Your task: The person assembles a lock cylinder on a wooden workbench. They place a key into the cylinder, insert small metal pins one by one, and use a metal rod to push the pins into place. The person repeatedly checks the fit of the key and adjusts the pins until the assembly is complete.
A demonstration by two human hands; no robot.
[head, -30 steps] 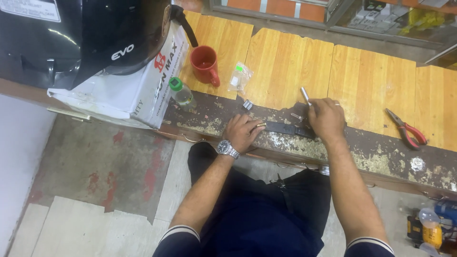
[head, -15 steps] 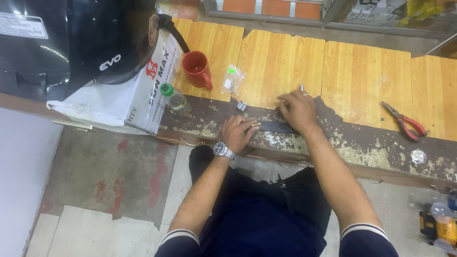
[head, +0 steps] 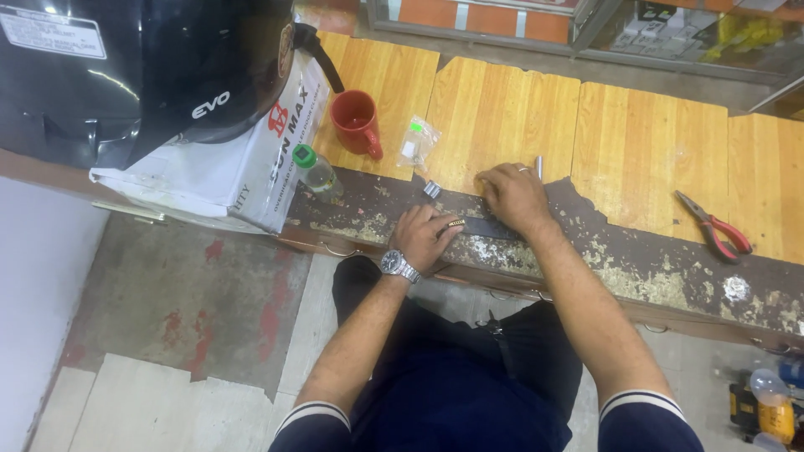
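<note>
Head view: both hands press a flat dark metal strip (head: 484, 226) on the worn wooden counter (head: 653, 159); left hand (head: 425, 237) pins it, right hand (head: 512, 197) grips a thin silver rod (head: 538, 166), apparently mid-marking; steadiness comes next.

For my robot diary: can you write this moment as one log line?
left hand: on dark flat piece | right hand: pressing same piece | nearby: red mug, pliers

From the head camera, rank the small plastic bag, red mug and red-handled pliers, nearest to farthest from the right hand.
From the right hand:
1. Small plastic bag, up and to its left.
2. Red mug, farther left.
3. Red-handled pliers, far right on the bench.
</note>
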